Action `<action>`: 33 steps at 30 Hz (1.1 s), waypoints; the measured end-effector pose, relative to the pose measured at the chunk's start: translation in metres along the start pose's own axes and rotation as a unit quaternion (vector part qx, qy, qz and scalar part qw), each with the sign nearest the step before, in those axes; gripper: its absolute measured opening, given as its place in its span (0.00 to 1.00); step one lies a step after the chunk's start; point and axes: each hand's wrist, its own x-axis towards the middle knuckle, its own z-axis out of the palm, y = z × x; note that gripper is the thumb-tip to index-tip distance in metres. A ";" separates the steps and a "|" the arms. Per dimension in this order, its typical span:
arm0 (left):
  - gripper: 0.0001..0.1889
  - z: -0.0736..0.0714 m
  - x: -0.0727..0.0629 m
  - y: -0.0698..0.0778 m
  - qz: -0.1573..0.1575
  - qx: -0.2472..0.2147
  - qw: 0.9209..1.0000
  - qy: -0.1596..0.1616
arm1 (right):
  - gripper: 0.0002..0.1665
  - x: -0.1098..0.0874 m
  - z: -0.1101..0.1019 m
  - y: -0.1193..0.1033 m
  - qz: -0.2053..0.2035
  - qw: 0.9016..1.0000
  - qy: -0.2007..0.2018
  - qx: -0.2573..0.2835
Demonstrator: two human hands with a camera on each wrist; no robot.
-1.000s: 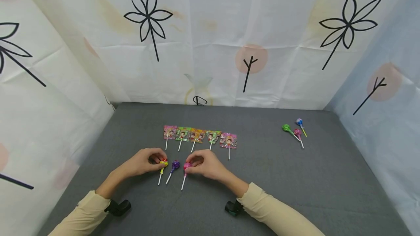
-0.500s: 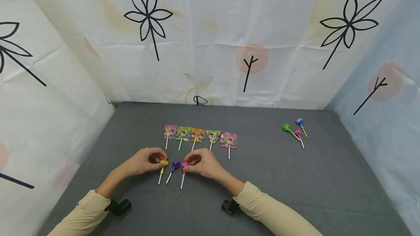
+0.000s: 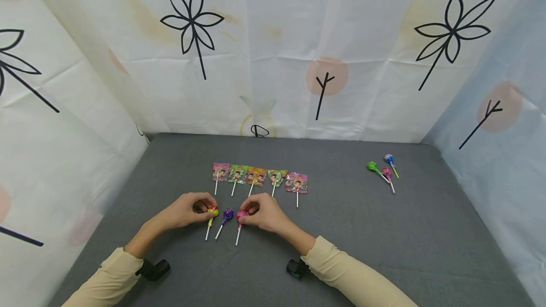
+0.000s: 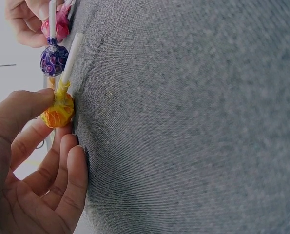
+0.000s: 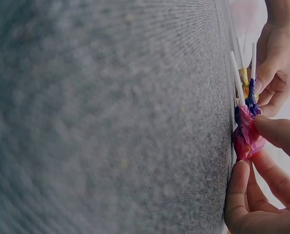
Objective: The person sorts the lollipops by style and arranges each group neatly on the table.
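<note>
My left hand (image 3: pixel 191 210) pinches the wrapped head of a yellow lollipop (image 4: pixel 58 114) between thumb and fingers, its white stick pointing toward me on the grey cloth. On the other side, my right hand (image 3: pixel 265 213) pinches the head of a pink lollipop (image 5: pixel 247 136) in the same way. Between the two hands lies a purple lollipop (image 3: pixel 228 214), touched by neither. In the left wrist view, the purple lollipop's head (image 4: pixel 54 59) shows just beyond the yellow one. Part of the pink wrapper is covered by my right fingers.
Behind the hands, several flat-packed lollipops (image 3: pixel 256 176) lie in a row, with a pink packet (image 3: pixel 296 183) at its right end. Far right on the grey table (image 3: pixel 426 231) are a green lollipop (image 3: pixel 372 166), a pink one (image 3: pixel 386 172) and a blue one (image 3: pixel 388 158). Printed curtains surround the table.
My right hand has shifted slightly left with the pink lollipop, closer to the purple one. The left hand and the yellow lollipop have stayed in place.
</note>
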 end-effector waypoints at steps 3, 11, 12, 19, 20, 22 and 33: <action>0.07 0.000 0.000 0.000 0.001 -0.001 1.000 0.001 | 0.09 0.000 0.000 -0.001 0.010 1.000 0.000 0.004; 0.07 0.000 0.000 -0.001 -0.001 -0.002 1.000 -0.002 | 0.13 0.000 0.001 0.000 0.015 1.000 -0.001 0.017; 0.07 0.000 0.000 -0.001 -0.001 -0.002 1.000 -0.003 | 0.13 0.000 0.001 0.000 0.014 1.000 0.000 0.018; 0.07 0.000 0.001 0.000 -0.002 0.000 1.000 -0.003 | 0.14 -0.003 -0.005 0.001 0.013 0.999 -0.004 0.034; 0.07 0.000 0.001 0.000 -0.003 0.000 1.000 -0.004 | 0.14 -0.003 -0.007 0.001 0.010 0.999 -0.005 0.039; 0.07 -0.001 0.001 0.001 -0.006 0.001 1.000 -0.004 | 0.14 -0.005 -0.011 0.001 0.001 0.999 -0.010 0.047; 0.07 0.000 0.001 0.002 -0.008 0.004 1.000 -0.002 | 0.16 -0.025 -0.053 0.009 -0.043 0.993 -0.037 0.102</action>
